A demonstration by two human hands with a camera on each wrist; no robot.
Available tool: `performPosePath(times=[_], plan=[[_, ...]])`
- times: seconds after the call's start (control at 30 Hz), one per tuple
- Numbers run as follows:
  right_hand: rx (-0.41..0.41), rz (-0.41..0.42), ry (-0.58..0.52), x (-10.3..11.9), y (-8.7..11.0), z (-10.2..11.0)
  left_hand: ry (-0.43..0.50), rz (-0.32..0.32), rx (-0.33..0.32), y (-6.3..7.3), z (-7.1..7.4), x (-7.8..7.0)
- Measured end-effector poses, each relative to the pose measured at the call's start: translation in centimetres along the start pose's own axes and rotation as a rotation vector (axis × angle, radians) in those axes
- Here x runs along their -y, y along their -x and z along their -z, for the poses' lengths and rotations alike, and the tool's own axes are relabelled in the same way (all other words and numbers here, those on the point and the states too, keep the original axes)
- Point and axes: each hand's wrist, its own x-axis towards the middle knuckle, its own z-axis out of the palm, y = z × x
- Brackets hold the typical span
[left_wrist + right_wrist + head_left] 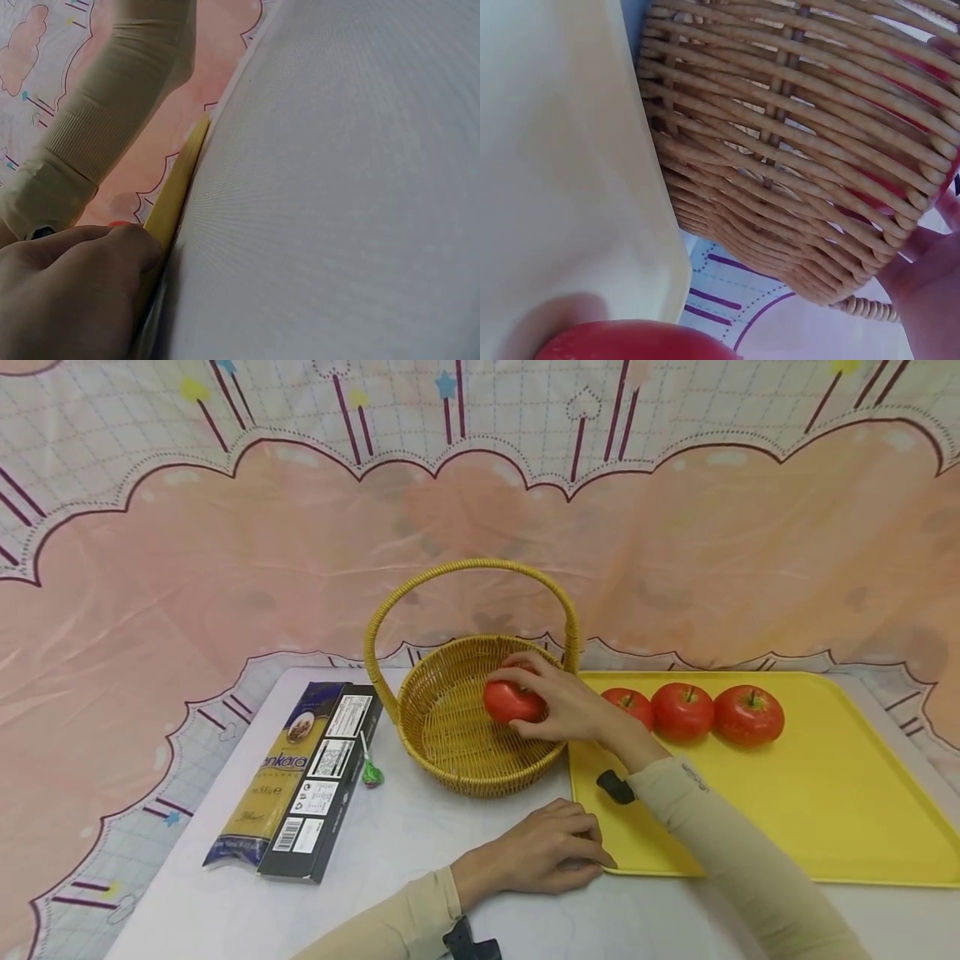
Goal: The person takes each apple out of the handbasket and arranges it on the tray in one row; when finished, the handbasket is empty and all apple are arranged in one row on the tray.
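Observation:
My right hand (566, 697) holds a red apple (512, 702) over the right side of a yellow woven basket (431, 758), with fingers over its top and the thumb below. Another bit of red shows behind those fingers. The tall handle arches over the basket. In the right wrist view the basket's woven wall (765, 135) hides most of the apple. My left hand (543, 850) rests on the white table, fingers loosely bent, a fingertip touching the near left corner of the yellow tray (817, 810). In the left wrist view its knuckles overlap the tray's edge (184, 176).
Three red apples (682, 712) sit in a row along the tray's far left part. Left of the basket lie a blue and gold pasta packet (281, 768), a black box with white labels (326, 785) and a green lollipop (371, 772). A patterned cloth (300, 568) hangs behind.

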Motion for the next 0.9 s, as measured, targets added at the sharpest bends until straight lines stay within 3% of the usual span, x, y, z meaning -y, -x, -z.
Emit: performPosePath(times=[0.6,0.9], plan=[[-0.013,-0.057,-0.063,0.4,2.3,0.6,-0.018,0.003,-0.011,0.0,-0.1,-0.1],[-0.056,-0.045,-0.084,0.5,3.2,1.0,-0.014,-0.001,-0.005,0.0,0.1,-0.1]])
